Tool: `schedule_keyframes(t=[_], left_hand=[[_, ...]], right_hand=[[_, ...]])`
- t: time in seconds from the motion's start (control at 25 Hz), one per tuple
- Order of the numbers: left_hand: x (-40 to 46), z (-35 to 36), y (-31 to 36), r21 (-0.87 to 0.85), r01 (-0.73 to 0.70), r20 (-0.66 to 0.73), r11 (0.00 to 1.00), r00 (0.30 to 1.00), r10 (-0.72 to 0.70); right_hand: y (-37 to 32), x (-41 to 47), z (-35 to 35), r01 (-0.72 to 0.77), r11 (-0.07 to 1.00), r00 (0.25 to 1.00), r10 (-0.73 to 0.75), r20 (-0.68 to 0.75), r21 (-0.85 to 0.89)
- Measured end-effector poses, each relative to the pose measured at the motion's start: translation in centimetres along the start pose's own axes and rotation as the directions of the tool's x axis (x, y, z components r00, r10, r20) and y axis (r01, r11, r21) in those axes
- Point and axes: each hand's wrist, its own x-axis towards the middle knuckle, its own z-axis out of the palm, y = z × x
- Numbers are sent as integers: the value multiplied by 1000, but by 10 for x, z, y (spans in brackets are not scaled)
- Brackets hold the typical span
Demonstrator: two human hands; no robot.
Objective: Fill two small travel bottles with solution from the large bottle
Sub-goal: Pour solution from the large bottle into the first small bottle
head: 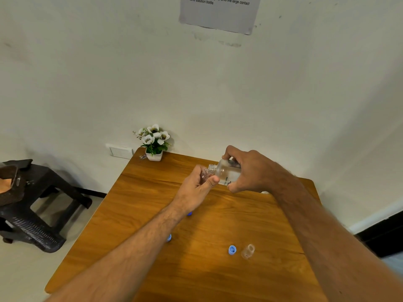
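My right hand (250, 168) grips the large clear bottle (226, 174), tipped on its side with its open neck pointing left. My left hand (196, 188) holds a small clear travel bottle (205, 173) upright, its mouth right at the large bottle's neck. Both are held above the far half of the wooden table (196, 269). A second small clear bottle (248, 251) stands uncapped near the front right, with a blue cap (232, 250) just to its left. Two more blue caps (169, 237) (189, 213) peek out from under my left forearm.
A white pot of white flowers (154, 142) stands on the table's far left corner against the wall. A dark woven stool (32, 205) sits on the floor to the left. A printed sheet (218, 12) hangs on the wall above.
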Motion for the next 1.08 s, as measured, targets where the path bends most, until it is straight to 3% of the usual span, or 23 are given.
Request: schedule_keyframes(t=[1.08], left_hand=[[-10, -3, -12, 12, 27, 27, 1000, 999, -27]], right_hand=[[-14, -3, 3, -37, 998, 997, 40, 61, -49]])
